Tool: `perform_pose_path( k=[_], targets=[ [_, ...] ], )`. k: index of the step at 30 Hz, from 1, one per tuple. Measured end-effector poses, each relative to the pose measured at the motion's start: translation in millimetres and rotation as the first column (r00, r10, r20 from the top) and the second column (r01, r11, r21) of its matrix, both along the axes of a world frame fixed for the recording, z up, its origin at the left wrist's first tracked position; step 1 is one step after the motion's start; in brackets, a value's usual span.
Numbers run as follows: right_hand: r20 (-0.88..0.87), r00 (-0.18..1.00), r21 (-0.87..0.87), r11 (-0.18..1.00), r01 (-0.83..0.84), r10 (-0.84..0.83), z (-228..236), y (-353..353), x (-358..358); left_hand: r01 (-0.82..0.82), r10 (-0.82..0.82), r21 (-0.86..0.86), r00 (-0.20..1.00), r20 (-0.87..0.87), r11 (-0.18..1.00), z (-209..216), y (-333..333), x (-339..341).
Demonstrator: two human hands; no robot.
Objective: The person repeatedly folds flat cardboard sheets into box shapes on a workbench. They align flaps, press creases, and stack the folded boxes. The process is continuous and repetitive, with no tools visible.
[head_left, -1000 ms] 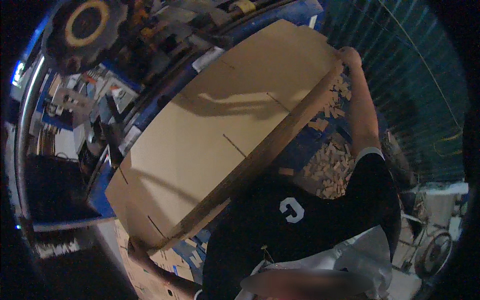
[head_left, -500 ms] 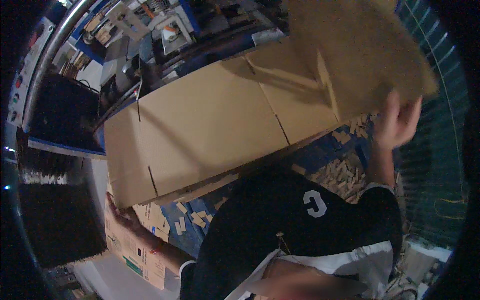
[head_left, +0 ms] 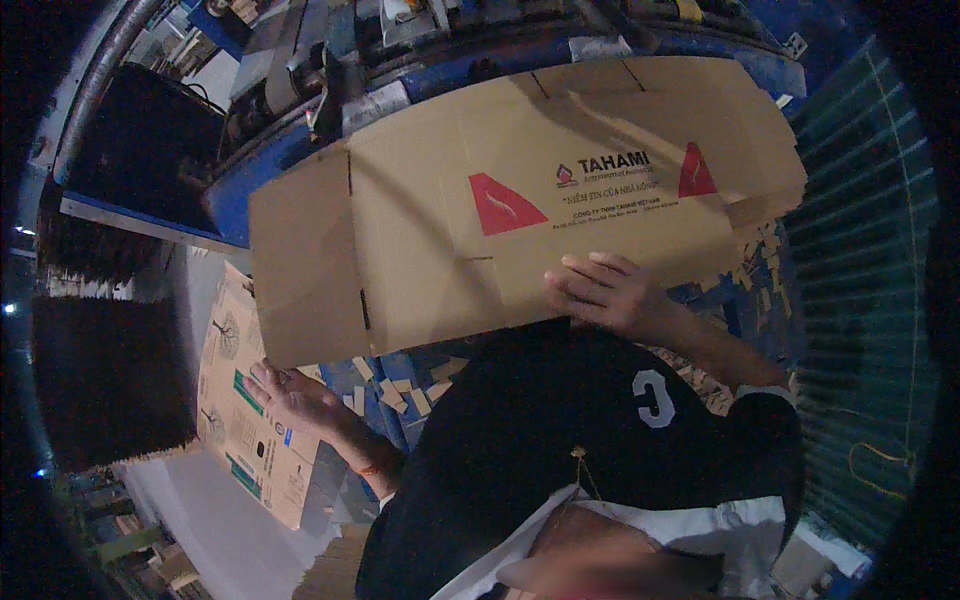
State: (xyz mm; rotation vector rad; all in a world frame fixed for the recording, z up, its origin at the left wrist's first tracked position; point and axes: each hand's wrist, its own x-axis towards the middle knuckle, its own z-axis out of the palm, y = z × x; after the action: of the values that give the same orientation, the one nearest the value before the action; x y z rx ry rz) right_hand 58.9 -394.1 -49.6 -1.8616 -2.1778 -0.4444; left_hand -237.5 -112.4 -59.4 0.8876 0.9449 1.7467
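A large flattened cardboard box [head_left: 420, 230], brown with red patches and dark print, lies in front of me at a slant. Slits mark off its flaps at the left and along the far edge. My right hand [head_left: 605, 290] rests on its near edge, right of the middle, fingers spread on the cardboard. Just below the box's near left corner is my left hand [head_left: 295, 398], palm up with loosely stretched fingers. It holds nothing; whether its fingertips touch the corner I cannot tell.
Another printed cardboard sheet [head_left: 255, 420] with green marks stands at the left by a pale surface [head_left: 225, 505]. Small cardboard scraps [head_left: 400, 395] litter the blue surface below. Machinery [head_left: 480, 45] with blue parts runs along the back. A green ribbed wall [head_left: 860, 260] rises at the right.
The box shows its printed face now, where plain cardboard and a raised right part showed before. My right hand moved from the far right to the near edge. My left hand let go of the corner.
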Motion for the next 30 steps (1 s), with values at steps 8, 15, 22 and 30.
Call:
perform_pose_path(
  k=[8, 15, 22, 30],
  targets=[
    [0.049, 0.995, 0.106, 0.991, 0.080, -0.086, -25, 4, -3, 0.410, -0.163, 0.174, 0.665, -0.729, 0.895, 29, -41, 64],
    [-0.121, 0.989, 0.070, 0.993, 0.091, -0.082, -23, 3, 1, 0.933, 0.154, 0.020, -0.038, -0.987, 0.360, 4, -36, 95],
    [-0.228, 0.928, -0.062, 0.955, 0.289, -0.295, -16, 26, 18, 0.929, 0.237, -0.091, -0.185, -0.954, 0.358, 12, -21, 105],
    [-0.237, 0.903, -0.243, 0.921, 0.303, -0.359, -10, 113, 107, 0.873, -0.068, 0.105, 0.156, -0.985, 0.477, 18, 61, 156]
  ],
)
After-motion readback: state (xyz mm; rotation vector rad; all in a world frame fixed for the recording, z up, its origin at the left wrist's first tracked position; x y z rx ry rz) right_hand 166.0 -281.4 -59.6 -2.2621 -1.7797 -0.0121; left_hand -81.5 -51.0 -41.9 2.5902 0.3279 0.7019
